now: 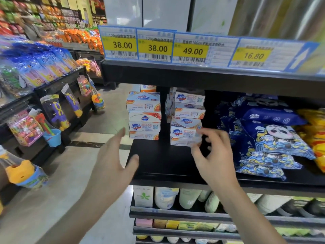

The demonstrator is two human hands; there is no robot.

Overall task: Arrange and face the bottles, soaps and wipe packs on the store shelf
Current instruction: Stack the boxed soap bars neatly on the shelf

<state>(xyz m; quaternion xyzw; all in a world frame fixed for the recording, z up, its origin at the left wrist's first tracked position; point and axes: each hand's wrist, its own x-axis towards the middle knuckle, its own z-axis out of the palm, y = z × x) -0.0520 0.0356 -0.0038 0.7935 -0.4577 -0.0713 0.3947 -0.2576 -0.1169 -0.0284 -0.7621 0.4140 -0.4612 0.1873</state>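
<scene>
Two stacks of white boxed soaps stand on the black shelf (163, 164): a left stack (144, 117) and a right stack (187, 118). My right hand (212, 154) is at the lower right corner of the right stack, fingers loosely curled, fingertips at the bottom boxes; nothing is gripped. My left hand (114, 159) hovers flat and spread just left of the shelf's front corner, below the left stack, touching nothing. Dark blue wipe packs (274, 138) with a panda print lie piled to the right of the soaps. White bottles (188, 198) stand on the shelf below.
Yellow packs (316, 138) lie at the far right. Price tags (190, 50) line the upper shelf edge overhead. Small soap bars (172, 224) fill a lower shelf. Across the aisle floor (70, 173) on the left hangs a rack of toys (58, 111).
</scene>
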